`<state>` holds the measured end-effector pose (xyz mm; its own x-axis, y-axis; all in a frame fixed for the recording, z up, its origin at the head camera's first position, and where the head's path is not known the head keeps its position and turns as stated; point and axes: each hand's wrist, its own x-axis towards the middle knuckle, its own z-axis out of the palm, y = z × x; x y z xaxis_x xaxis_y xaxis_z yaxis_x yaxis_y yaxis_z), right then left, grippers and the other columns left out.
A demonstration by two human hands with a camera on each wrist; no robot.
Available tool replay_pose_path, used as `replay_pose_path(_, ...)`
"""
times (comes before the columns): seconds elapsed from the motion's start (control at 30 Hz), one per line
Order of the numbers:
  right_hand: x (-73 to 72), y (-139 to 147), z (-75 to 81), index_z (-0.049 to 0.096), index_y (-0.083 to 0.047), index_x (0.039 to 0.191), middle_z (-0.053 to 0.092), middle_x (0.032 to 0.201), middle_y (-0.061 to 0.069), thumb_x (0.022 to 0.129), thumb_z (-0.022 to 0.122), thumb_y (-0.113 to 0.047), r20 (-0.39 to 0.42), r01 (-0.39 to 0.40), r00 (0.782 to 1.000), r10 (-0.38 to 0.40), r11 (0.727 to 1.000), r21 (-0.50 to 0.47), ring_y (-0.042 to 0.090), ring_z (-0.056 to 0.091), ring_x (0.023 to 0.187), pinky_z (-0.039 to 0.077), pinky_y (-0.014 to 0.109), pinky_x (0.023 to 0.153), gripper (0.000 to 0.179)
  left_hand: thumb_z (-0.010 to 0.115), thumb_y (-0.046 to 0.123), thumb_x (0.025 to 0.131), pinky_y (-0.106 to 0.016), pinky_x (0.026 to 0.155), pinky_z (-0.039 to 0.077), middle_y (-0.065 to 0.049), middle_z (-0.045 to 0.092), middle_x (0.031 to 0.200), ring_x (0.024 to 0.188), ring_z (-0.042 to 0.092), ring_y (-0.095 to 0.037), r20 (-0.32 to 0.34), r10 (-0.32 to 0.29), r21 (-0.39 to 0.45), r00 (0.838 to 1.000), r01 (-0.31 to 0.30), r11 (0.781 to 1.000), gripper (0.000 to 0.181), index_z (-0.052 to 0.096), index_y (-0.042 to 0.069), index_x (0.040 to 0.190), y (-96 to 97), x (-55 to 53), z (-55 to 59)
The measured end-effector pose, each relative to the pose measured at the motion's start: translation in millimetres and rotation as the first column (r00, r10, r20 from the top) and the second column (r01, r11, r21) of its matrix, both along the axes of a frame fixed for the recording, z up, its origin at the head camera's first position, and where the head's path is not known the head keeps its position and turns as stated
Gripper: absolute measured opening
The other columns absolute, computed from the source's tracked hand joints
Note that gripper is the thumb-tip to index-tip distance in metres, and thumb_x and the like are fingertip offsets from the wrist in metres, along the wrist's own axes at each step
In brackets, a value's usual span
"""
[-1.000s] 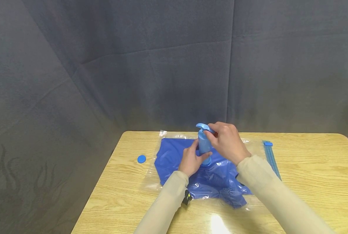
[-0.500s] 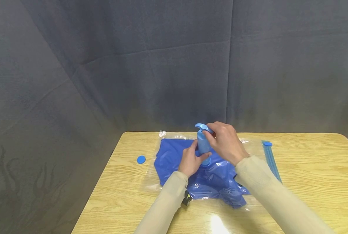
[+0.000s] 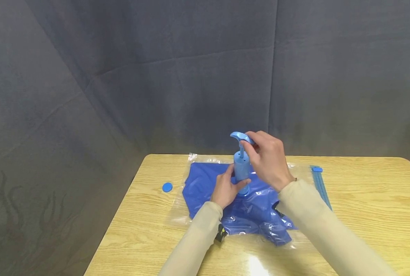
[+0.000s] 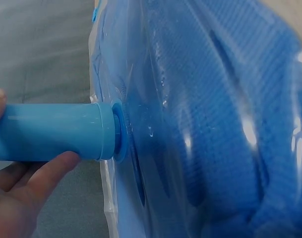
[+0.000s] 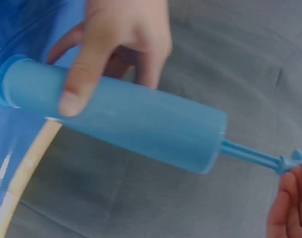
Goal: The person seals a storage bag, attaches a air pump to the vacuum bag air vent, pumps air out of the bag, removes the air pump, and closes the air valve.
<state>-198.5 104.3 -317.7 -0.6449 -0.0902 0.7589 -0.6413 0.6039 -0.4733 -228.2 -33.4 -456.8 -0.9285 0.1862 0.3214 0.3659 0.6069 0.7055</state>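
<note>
A light-blue hand pump [image 3: 241, 168] stands upright on the valve of a clear vacuum storage bag [image 3: 179, 209]. My left hand [image 3: 224, 188] grips the pump's barrel low down, thumb in front. With its fingers and thumb, my right hand [image 3: 268, 158] holds the T-shaped handle at the top. In the right wrist view a stretch of the plunger rod [image 5: 250, 154] shows between barrel and handle. The left wrist view has the barrel's base seated against the valve [image 4: 121, 131]. Blue ribbed fabric [image 4: 215, 109] lies folded under the bag's film.
A round blue cap [image 3: 167, 187] lies on the wooden table [image 3: 132, 230] left of the bag. At the bag's right end is a blue zip strip with a slider [image 3: 317, 169]. A grey curtain [image 3: 191, 96] hangs behind the table.
My right hand has pulled the pump handle upward, and the rod now shows above the barrel. The left hand has stayed in place on the barrel.
</note>
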Motion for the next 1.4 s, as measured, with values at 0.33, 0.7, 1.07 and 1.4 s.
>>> replay_pose_path(0.33, 5.3, -1, 31.6, 0.069, 0.001, 0.108, 0.066, 0.084, 0.014, 0.091, 0.066, -0.010, -0.167, 0.018, 0.985, -0.047, 0.985, -0.172, 0.018, 0.058, 0.075, 0.039, 0.015, 0.064, 0.021, 0.072, 0.040, 0.085, -0.036, 0.092, 0.054, -0.009, 0.071, 0.116, 0.107, 0.068, -0.022, 0.005, -0.011, 0.000, 1.000, 0.011, 1.000, 0.055, 0.052, 0.019, 0.132, 4.8, 2.2, 2.6)
replay_pose_path(0.7, 2.3, 2, 37.8, 0.065, -0.004, 0.122, 0.056, 0.082, 0.015, 0.093, 0.058, -0.001, -0.301, -0.025, 0.954, 0.010, 0.999, -0.046, 0.018, 0.047, 0.067, 0.034, 0.023, 0.058, 0.030, 0.073, 0.037, 0.085, -0.037, 0.091, 0.054, -0.009, 0.071, 0.116, 0.106, 0.068, -0.022, 0.020, -0.008, 0.003, 1.000, 0.008, 1.000, 0.053, 0.053, 0.018, 0.130, 6.0, 4.4, 5.9)
replay_pose_path(1.07, 1.4, 5, 37.1, 0.067, -0.004, 0.118, 0.059, 0.081, 0.014, 0.093, 0.059, -0.004, -0.303, -0.005, 0.953, 0.012, 1.000, 0.024, 0.021, 0.052, 0.071, 0.040, 0.025, 0.061, 0.027, 0.072, 0.037, 0.086, -0.037, 0.092, 0.054, -0.008, 0.071, 0.116, 0.107, 0.068, -0.021, 0.033, -0.008, 0.007, 0.999, 0.008, 1.000, 0.052, 0.052, 0.019, 0.130, 5.8, 5.3, 6.6)
replay_pose_path(1.4, -0.7, 8, 26.0, 0.066, -0.003, 0.118, 0.060, 0.081, 0.012, 0.090, 0.062, -0.001, -0.246, -0.007, 0.969, 0.025, 0.997, 0.074, 0.022, 0.053, 0.071, 0.042, 0.027, 0.061, 0.028, 0.072, 0.038, 0.086, -0.037, 0.092, 0.054, -0.008, 0.071, 0.114, 0.106, 0.068, -0.021, 0.030, -0.007, 0.007, 1.000, 0.006, 1.000, 0.052, 0.053, 0.018, 0.130, 5.5, 5.3, 5.4)
